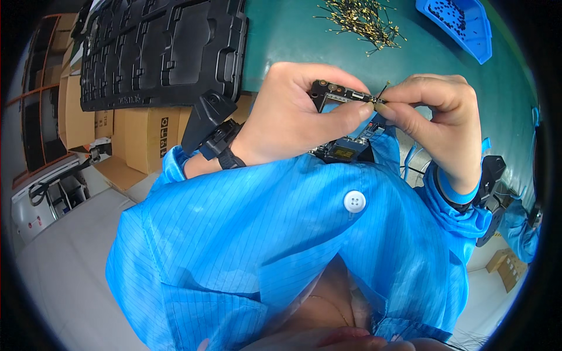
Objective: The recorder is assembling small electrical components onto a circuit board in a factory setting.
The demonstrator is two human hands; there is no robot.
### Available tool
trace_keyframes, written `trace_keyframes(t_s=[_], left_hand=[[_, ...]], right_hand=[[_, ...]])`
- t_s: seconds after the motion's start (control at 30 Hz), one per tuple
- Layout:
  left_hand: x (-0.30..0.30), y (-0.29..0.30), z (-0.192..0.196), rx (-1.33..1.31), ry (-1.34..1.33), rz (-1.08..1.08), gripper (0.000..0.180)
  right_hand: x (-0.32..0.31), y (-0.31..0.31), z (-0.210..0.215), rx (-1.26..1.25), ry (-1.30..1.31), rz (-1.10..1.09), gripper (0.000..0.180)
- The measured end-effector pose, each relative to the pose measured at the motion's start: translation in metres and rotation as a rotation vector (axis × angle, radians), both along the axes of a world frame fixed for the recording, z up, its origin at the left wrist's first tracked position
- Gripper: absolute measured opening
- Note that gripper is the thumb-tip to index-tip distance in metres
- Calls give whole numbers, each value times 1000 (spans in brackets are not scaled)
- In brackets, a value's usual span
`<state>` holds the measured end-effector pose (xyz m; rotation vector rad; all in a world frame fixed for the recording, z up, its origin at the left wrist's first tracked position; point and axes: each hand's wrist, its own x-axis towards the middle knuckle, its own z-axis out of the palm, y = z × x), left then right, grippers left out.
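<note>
My left hand [313, 108] is closed round a dark circuit board [332, 90], with fingers behind it and the thumb on its front face. The board has a blue area and several small metal parts, and its lower part hangs in front of my blue coat. At the board's right end, my right hand [436, 108] pinches with thumb and forefinger. A thin black cable [383, 90] with a gold-coloured tip sticks up from that pinch. Its other end is hidden between the fingertips, which nearly touch my left thumb.
Loose black cables with gold ends [366, 23] lie heaped on the green table [281, 41]. A blue bin [477, 38] with small black parts stands at the far right. To the left, a large black moulded tray [170, 52] rises above cardboard boxes [137, 137].
</note>
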<state>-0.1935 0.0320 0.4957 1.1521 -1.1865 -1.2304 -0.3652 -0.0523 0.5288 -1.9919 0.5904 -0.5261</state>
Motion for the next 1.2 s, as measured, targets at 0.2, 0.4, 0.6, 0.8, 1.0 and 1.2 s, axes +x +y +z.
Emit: trace_keyframes(t_s=[0.2,0.4,0.6,0.8,1.0,1.2], left_hand=[[1,3,0,7,1,8,16],[1,2,-2,-26,-12,16,15],[1,-1,-3,-7,16,23,14],[0,1,-1,27,13,15,15],[-1,1,-5,59,47,-31,15],[3,-12,-6,101,-53,-98,15]], right_hand=[[1,2,0,-8,-20,4,5],[1,3,1,-8,-18,-7,5],[2,4,1,-17,-5,-39,5],[0,9,-1,-32,-3,-75,5],[-2,12,-4,32,29,-105,3],[-3,8,-12,137,58,-180,4]])
